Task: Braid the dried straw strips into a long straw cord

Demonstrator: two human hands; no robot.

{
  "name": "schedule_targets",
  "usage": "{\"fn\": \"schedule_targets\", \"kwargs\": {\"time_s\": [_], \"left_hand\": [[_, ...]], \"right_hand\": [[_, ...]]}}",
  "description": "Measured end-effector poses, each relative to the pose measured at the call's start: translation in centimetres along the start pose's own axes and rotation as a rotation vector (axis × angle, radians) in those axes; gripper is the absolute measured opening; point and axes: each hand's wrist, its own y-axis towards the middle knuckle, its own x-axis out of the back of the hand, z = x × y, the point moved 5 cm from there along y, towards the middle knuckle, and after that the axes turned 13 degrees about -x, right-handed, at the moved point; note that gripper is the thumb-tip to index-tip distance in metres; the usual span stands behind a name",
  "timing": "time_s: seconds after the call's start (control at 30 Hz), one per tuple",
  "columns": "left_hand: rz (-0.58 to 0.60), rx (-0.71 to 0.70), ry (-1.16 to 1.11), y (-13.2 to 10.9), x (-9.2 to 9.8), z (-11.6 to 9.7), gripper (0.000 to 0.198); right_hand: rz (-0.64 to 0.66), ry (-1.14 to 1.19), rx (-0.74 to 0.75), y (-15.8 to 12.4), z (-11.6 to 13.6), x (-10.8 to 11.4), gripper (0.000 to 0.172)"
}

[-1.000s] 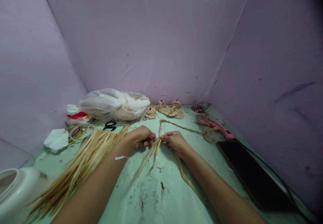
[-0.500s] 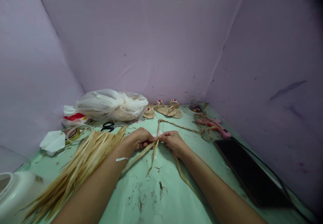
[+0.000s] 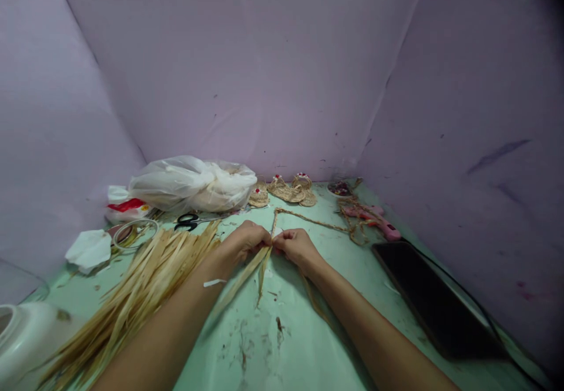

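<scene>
A thin braid of dried plant fibre [image 3: 304,216] runs from between my hands up a little, then bends off to the right. My left hand [image 3: 247,239] pinches its near end from the left, where the loose strips [image 3: 247,275] begin. From the other side my right hand [image 3: 296,245] is closed on the same spot, fingertips almost touching those of the left. One loose strip hangs toward me in the middle, another slants down left, and a third passes below my right wrist. The exact grip of the fingertips is too small to make out.
A bundle of dry fibre strips [image 3: 154,285] lies left, near black-handled scissors [image 3: 187,222] and a tape roll [image 3: 136,235]. Behind are a plastic bag [image 3: 194,182] and small woven slippers [image 3: 291,191]. A pink glue gun [image 3: 388,228] and a dark flat tray-like slab [image 3: 436,297] lie right.
Both hands stay close together at the braid's end, with fingertips slightly shifted. The middle loose strip hangs straighter and the strip by the right wrist has moved left. The view has shifted slightly.
</scene>
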Motion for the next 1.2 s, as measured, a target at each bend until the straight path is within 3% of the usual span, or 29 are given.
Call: {"fn": "schedule_targets", "kwargs": {"time_s": [0.17, 0.33, 0.53, 0.63, 0.77, 0.97, 1.1, 1.2], "left_hand": [[0.092, 0.031, 0.043, -0.6, -0.2, -0.2, 0.009], [0.151, 0.013, -0.051, -1.1, -0.8, -0.9, 0.014], [-0.019, 0.056, 0.055, -1.0, -0.7, -0.7, 0.012], [-0.107, 0.001, 0.093, -0.8, -0.5, -0.8, 0.016], [-0.123, -0.106, 0.262, -0.4, -0.4, -1.0, 0.015], [-0.131, -0.168, 0.432, 0.0, -0.2, -0.6, 0.006], [-0.124, -0.205, 0.33, -0.2, -0.2, -0.9, 0.012], [-0.016, -0.142, 0.128, -0.4, -0.1, -0.7, 0.02]], "right_hand": [[0.054, 0.116, -0.078, -0.5, 0.2, -0.3, 0.008], [0.139, 0.198, -0.092, -1.1, 0.6, -0.6, 0.013], [0.209, 0.179, -0.133, -1.4, 0.9, -0.5, 0.014], [0.17, 0.159, -0.116, -1.1, 0.8, -0.3, 0.013], [0.132, 0.117, -0.087, -0.8, 0.7, 0.0, 0.011], [0.082, 0.1, -0.179, -1.1, 0.7, 0.6, 0.01], [0.116, 0.103, -0.198, -1.0, 0.7, 0.7, 0.009], [0.167, 0.103, -0.202, -0.9, 0.4, 0.6, 0.008]]}}
